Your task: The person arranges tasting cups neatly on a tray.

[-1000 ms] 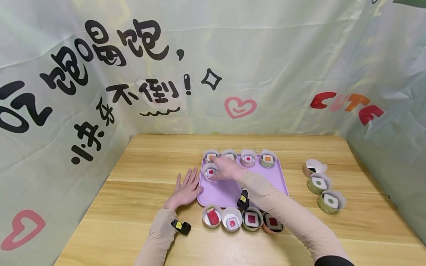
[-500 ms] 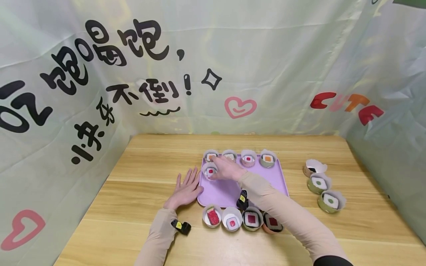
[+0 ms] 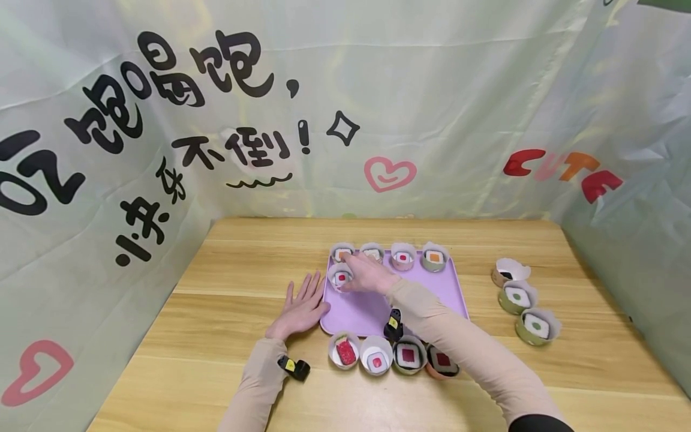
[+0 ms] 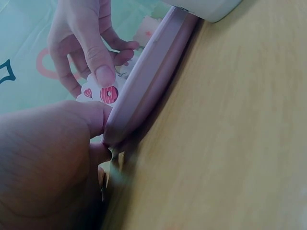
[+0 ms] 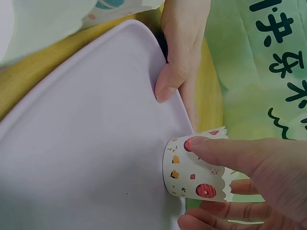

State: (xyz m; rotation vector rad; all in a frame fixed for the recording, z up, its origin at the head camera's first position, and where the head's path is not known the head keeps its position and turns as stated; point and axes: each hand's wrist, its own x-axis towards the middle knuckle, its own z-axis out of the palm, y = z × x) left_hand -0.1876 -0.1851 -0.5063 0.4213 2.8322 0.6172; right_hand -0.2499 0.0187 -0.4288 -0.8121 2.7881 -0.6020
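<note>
My right hand pinches a paper baking cup between thumb and fingers at the left edge of the lilac tray. The cup is white with printed red doughnuts. In the head view, a white sushi piece with a red centre shows inside it. This cup stands just in front of another baking cup, which holds an orange-centred piece. Flat beside the tray's left side lies my left hand, fingers spread on the table. Its thumb touches the tray rim in the right wrist view.
Along the tray's back edge stand further filled cups, including a pink one and a green one. Several cups, such as one with a red-topped piece, line the tray's front, partly under my right forearm. Three more cups stand at right.
</note>
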